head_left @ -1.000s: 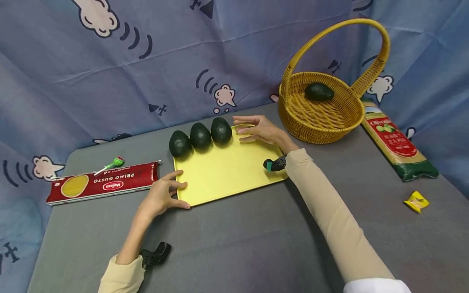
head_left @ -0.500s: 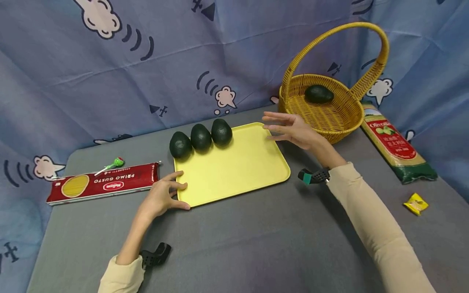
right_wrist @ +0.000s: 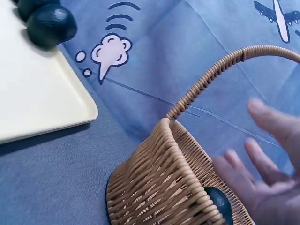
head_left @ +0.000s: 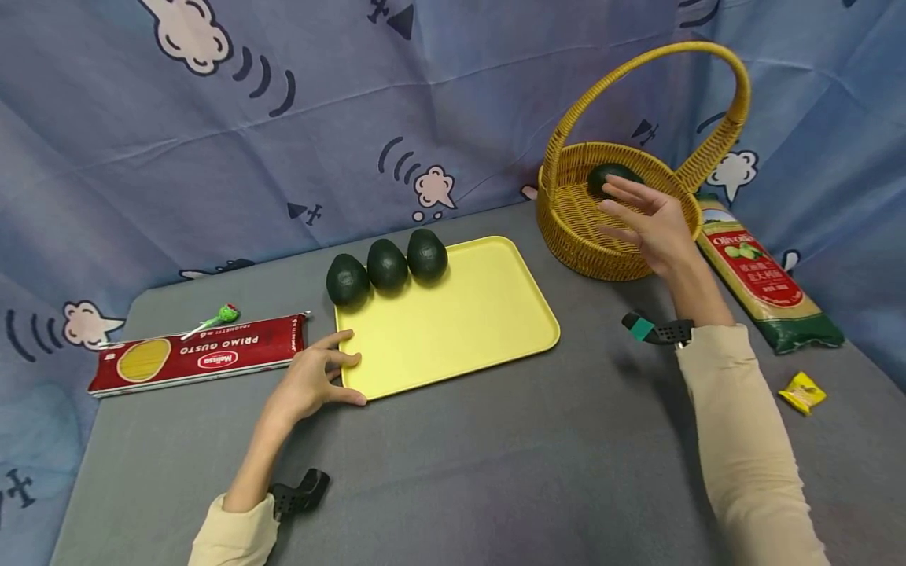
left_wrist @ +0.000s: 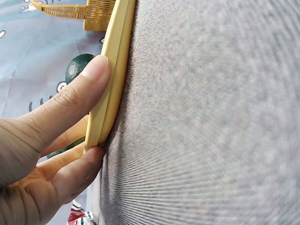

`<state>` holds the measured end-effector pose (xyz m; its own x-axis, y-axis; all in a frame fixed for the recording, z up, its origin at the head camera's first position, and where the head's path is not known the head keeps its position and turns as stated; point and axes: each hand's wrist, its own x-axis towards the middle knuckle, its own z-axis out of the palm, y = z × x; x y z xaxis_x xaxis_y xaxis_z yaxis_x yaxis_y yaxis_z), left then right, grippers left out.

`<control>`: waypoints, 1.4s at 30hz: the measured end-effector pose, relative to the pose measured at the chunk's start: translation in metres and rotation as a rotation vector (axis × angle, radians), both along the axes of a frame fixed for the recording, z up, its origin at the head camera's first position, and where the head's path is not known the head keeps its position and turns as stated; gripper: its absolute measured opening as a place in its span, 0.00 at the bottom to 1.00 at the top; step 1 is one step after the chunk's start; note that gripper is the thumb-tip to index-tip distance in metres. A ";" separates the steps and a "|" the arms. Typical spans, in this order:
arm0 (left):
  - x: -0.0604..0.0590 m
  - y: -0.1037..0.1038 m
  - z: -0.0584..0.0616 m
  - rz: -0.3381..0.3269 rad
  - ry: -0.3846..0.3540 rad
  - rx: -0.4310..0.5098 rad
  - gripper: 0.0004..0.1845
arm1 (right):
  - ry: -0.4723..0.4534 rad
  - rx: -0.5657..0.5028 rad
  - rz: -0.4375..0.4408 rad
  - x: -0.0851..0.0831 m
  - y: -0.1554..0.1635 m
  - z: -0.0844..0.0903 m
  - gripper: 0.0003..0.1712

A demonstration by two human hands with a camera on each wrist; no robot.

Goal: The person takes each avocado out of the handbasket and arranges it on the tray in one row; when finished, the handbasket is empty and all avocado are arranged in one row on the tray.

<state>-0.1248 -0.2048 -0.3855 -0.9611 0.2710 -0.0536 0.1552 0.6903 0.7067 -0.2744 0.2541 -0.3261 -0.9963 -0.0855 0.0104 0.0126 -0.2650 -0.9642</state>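
Observation:
My left hand [head_left: 307,381] holds the near left corner of a yellow tray [head_left: 453,330]; in the left wrist view its thumb presses the tray's rim [left_wrist: 110,70] and the fingers lie round the corner. Along the tray's back left side stand three dark green avocados [head_left: 387,266] in a row. My right hand [head_left: 654,224] is over the yellow wicker basket [head_left: 602,263], fingers spread and holding nothing. Inside the basket lies one more avocado [head_left: 602,174], partly covered by the right fingertips in the head view; the right wrist view shows this avocado [right_wrist: 219,204] below the hand.
A red spaghetti packet [head_left: 244,346] lies left of the tray, with a green lollipop [head_left: 225,314] at its back edge. Right of the basket is a pasta bag [head_left: 764,275], and nearer, a yellow wrapped candy [head_left: 803,393]. A patterned curtain [head_left: 340,102] hangs behind.
My right hand has moved right, from beside the rightmost avocado on the tray to over the basket. The left hand, the tray and the avocados have stayed in place.

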 end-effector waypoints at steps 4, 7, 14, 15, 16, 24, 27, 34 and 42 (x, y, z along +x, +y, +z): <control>-0.002 -0.001 0.000 0.003 -0.002 -0.012 0.30 | -0.097 -0.048 -0.160 -0.010 0.001 0.002 0.30; -0.004 -0.001 0.000 0.002 -0.006 -0.019 0.31 | -0.191 -0.047 -0.313 -0.023 0.003 0.000 0.32; -0.007 -0.001 -0.001 0.007 -0.020 -0.008 0.31 | -0.387 -0.027 -0.485 -0.052 0.010 -0.009 0.35; -0.008 0.000 -0.001 0.006 -0.020 -0.005 0.31 | -0.408 -0.033 -0.499 -0.055 0.011 -0.010 0.36; -0.009 0.000 -0.002 0.005 -0.022 0.000 0.31 | -0.428 -0.042 -0.516 -0.059 0.012 -0.011 0.37; -0.010 0.001 0.001 0.009 -0.030 0.011 0.31 | -0.521 -0.050 -0.633 -0.083 0.018 -0.011 0.38; -0.009 0.000 0.001 0.010 -0.034 0.017 0.31 | -0.543 -0.063 -0.639 -0.089 0.018 -0.008 0.40; -0.004 -0.003 0.001 0.021 -0.051 0.043 0.31 | -0.545 -0.168 -0.622 -0.098 0.013 -0.008 0.44; 0.006 -0.006 -0.001 0.035 -0.064 0.087 0.31 | -0.586 -0.159 -0.656 -0.107 0.003 -0.017 0.38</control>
<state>-0.1191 -0.2109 -0.3869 -0.9653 0.2439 -0.0933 0.0846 0.6301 0.7719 -0.3818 0.2575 -0.3430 -0.6931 0.4630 -0.5525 0.2903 -0.5222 -0.8019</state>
